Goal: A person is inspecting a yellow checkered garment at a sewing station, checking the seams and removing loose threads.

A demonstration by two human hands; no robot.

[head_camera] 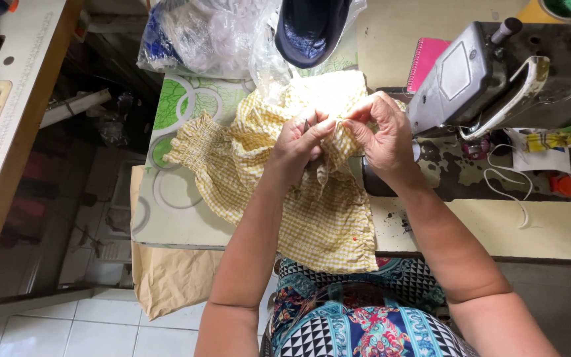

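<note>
1. Here we hold a yellow checked cloth (318,218) with both of our hands, right in the middle of what we see.
2. Our left hand (299,149) is curled almost closed. Its thumb and fingers pinch a fold of the cloth, and a small thin thing pokes out between the fingers. We cannot tell what it is.
3. Our right hand (381,135) is curled too. Its fingertips pinch the same fold, and the two hands touch at the tips.
4. The cloth hangs down from our hands toward 6 o'clock, over the table edge and onto our lap. One gathered, puffy part spreads out at 9 o'clock from the hands.
5. The cloth lies on a table cover with green rings (173,106).
6. A grey sewing machine (477,79) sits at 2 o'clock, just beside our right hand.
7. A pink notebook (425,61) peeks out near 1 o'clock, behind the machine.
8. Clear plastic bags (213,33) are piled at 11 o'clock, and a dark blue thing (308,30) sits at 12 o'clock.
9. A brown paper sheet (166,277) hangs off the table at 7 o'clock.
</note>
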